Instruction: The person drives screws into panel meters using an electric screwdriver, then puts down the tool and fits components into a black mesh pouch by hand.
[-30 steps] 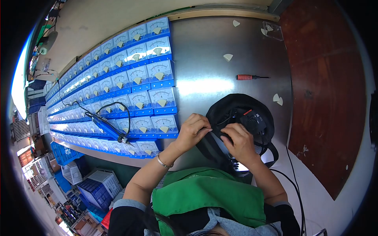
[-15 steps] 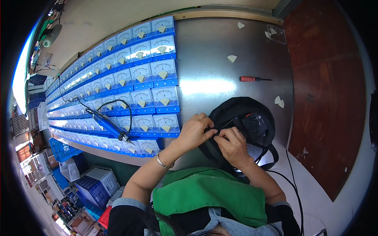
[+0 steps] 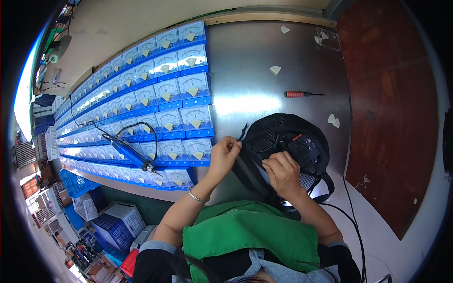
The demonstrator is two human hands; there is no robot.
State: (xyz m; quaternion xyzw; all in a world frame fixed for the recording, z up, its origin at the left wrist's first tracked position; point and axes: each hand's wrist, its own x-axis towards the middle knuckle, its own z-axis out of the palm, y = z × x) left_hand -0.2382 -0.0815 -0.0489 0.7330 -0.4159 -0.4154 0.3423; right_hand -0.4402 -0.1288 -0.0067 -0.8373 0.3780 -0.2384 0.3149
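A black mesh bag (image 3: 288, 123) with a strap lies at the near side of the metal worktable, its top open. Inside it sits a dark device (image 3: 309, 150) with a red-orange part. My left hand (image 3: 222, 159) is at the bag's left edge, thumb and forefinger pinched on a thin black cord (image 3: 244, 131) whose end sticks up beyond the fingertips. Over the bag's near part is my right hand (image 3: 284, 174), its fingers curled together in a pinch. What lies between those fingertips is hidden.
Rows of blue-based panel meters (image 3: 196, 118) fill the table's left side. A blue electric screwdriver (image 3: 130, 152) with a black cable lies across them. Beyond the bag are a red-handled screwdriver (image 3: 296, 94), pale fan-shaped pieces (image 3: 275, 70) and a small clear box (image 3: 329, 39).
My left hand has moved left, away from my right hand, and the black cord's end now shows above its fingers. My right hand has shifted only slightly.
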